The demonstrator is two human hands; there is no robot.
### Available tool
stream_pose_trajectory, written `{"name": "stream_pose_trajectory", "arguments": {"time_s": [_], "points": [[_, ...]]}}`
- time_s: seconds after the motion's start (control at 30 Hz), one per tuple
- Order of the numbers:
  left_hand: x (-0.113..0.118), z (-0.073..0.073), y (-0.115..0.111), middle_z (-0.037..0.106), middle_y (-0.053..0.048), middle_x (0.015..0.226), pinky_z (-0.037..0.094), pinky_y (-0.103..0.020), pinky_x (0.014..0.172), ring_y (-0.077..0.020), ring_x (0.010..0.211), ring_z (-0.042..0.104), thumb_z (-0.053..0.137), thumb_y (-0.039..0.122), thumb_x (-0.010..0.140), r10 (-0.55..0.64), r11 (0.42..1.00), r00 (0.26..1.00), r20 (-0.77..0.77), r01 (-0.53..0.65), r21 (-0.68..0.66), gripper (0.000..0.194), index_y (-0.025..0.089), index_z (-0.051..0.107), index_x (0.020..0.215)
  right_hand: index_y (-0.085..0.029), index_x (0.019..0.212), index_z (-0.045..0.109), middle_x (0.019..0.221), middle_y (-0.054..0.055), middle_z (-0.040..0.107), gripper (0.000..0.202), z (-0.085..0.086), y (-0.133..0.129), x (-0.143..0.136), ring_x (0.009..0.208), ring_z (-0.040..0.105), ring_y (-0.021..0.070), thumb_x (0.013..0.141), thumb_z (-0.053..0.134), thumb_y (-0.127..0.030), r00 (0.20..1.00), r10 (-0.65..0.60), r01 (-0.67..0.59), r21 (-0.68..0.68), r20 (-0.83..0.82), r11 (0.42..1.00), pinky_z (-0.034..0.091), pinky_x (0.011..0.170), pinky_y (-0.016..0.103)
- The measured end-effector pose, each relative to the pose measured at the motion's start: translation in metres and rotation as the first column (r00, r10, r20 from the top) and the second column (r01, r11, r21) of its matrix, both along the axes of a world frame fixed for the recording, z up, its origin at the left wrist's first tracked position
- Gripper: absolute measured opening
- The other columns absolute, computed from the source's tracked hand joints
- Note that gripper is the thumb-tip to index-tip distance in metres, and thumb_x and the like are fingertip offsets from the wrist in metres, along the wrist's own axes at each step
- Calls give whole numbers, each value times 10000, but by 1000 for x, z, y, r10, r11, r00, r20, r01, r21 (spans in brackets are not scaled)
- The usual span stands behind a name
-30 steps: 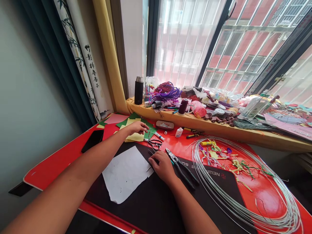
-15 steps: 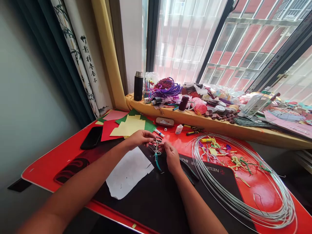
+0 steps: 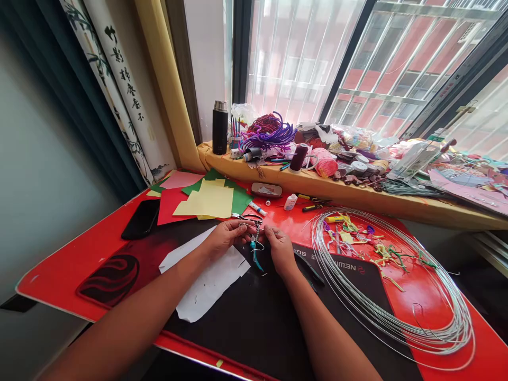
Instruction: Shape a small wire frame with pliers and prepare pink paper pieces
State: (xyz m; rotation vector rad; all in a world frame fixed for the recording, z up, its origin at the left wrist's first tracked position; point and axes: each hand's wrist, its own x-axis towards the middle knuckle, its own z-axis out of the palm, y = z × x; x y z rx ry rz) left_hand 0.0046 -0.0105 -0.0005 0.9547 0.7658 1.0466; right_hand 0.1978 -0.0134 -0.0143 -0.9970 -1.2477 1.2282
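Observation:
My left hand (image 3: 228, 237) and my right hand (image 3: 281, 250) face each other over the black mat (image 3: 262, 328), fingers of both pinched closed. A thin piece of wire (image 3: 259, 229) runs between their fingertips, with bent loops near it. Just beyond the fingers lie scissors (image 3: 252, 217) with dark handles. Below the wire, a tool with a teal handle (image 3: 257, 259) rests on the mat, its upper part hidden among the wire. A creased white paper sheet (image 3: 210, 288) lies partly under my left forearm. Close by my right wrist are dark-handled pliers (image 3: 311, 271).
A big wire coil (image 3: 397, 333) fills the table's right side, with yarn and paper scraps (image 3: 384, 259) inside it. Coloured paper (image 3: 210, 201), a phone (image 3: 141, 219), a glue bottle (image 3: 290, 201) and a tin (image 3: 266, 189) lie farther back. A crowded windowsill (image 3: 341, 193) borders the table.
My left hand has dropped lower and turned, and the wire between my fingertips now lies nearly level. The scissors beyond have come into clearer sight. The camera view has shifted slightly.

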Motion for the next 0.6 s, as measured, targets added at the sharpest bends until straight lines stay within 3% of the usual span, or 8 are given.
{"name": "stream_pose_trajectory", "arguments": {"time_s": [0.17, 0.3, 0.43, 0.6], "points": [[7, 1, 0, 761, -70, 826, 509, -256, 640, -150, 686, 664, 910, 449, 688, 136, 990, 988, -73, -132, 57, 415, 151, 819, 962, -191, 777, 739, 697, 39, 690, 460, 0, -4, -5, 695, 626, 209, 887, 655, -629, 998, 47, -48, 12, 52, 999, 500, 723, 335], [9, 0, 0, 727, -45, 730, 504, -267, 634, -149, 647, 636, 895, 468, 690, 245, 965, 967, -65, -238, 109, 391, 154, 820, 910, -207, 861, 773, 831, 56, 744, 401, 9, -8, -7, 790, 664, 233, 893, 670, -593, 992, 107, -109, 36, 73, 993, 524, 784, 354], [13, 2, -4, 733, -48, 737, 520, -281, 659, -163, 665, 652, 874, 468, 714, 274, 951, 957, -97, -254, 176, 366, 161, 825, 907, -227, 904, 795, 900, 56, 773, 332, 15, -10, -8, 850, 700, 247, 896, 688, -542, 977, 199, -202, 34, 72, 979, 541, 854, 375], [19, 4, -7, 737, -48, 742, 527, -290, 671, -166, 672, 648, 872, 463, 711, 299, 943, 948, -110, -276, 184, 367, 162, 829, 916, -211, 913, 790, 899, 61, 779, 289, 14, -10, -7, 883, 715, 249, 898, 703, -486, 971, 232, -232, 9, 59, 973, 536, 895, 383]]}}
